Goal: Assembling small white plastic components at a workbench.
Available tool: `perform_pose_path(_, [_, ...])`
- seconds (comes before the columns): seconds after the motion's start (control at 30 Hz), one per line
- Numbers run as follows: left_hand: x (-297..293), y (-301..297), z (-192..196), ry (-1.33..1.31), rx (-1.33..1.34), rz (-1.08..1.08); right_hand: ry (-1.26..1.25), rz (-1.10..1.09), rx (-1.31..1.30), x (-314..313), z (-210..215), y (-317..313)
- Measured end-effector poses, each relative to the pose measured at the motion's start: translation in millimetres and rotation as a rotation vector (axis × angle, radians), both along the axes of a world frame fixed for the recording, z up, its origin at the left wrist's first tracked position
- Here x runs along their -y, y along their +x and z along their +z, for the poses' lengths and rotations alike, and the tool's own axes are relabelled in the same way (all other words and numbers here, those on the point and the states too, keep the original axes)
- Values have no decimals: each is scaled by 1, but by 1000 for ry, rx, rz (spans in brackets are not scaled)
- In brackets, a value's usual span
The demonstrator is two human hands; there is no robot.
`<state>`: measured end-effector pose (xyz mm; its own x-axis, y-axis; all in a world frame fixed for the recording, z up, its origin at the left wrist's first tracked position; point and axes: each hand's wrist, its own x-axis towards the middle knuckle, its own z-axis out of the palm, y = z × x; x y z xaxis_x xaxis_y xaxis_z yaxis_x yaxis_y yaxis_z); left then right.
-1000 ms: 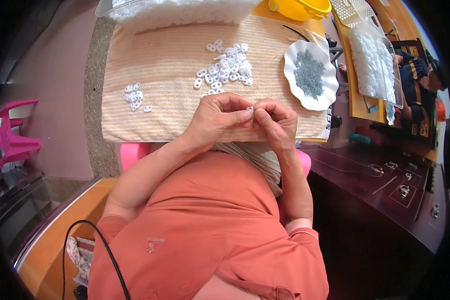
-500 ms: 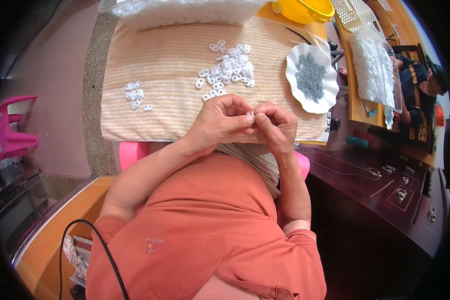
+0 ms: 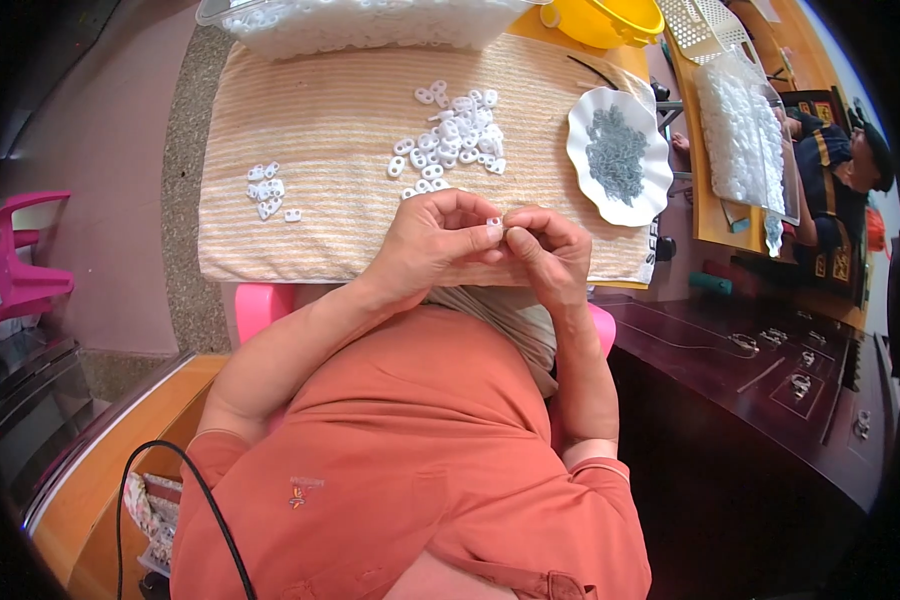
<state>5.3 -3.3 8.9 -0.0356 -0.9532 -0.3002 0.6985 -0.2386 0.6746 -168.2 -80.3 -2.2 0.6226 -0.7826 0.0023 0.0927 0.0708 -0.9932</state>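
My left hand [image 3: 428, 240] pinches a small white plastic piece with holes [image 3: 494, 222] between thumb and fingertips, above the near part of the towel. Close beside it, my right hand [image 3: 552, 252] has its thumb and forefinger pressed together at the piece's right side. Whatever those right fingers hold is too small and hidden to make out. Just beyond my hands lies a loose pile of similar white two-holed pieces [image 3: 460, 130]. A smaller group of white pieces [image 3: 266, 190] rests at the left. To the right, a white wavy-edged dish [image 3: 654, 200] holds many small grey metal parts [image 3: 616, 152].
A striped towel [image 3: 310, 120] covers the table. At the far edge stand a clear tub of white pieces [image 3: 370, 30] and a yellow basin [image 3: 610, 22]. Another tray of white pieces [image 3: 738, 130] sits right, near another person [image 3: 830, 170]. A pink chair [image 3: 25, 265] stands left.
Both hands stay together around the white piece, with hardly any finger movement. The whole view has shifted very slightly.
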Motion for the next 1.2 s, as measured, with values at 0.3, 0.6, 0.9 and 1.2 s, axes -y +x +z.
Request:
perform_pose_path(0.3, [0, -1, -1, 32, 3, 2, 104, -40, 3, 1, -1, 0])
perform_pose_path(0.6, [-1, -1, -1, 33, -13, 31, 58, -31, 15, 0, -1, 2])
perform_pose_path(0.9, [-1, -2, -4, 37, 11, 21, -25, -35, -12, 0, 0, 3])
perform_pose_path(1.2, [-3, -4, -6, 33, 47, 29, -58, -30, -69, 0, 2, 3])
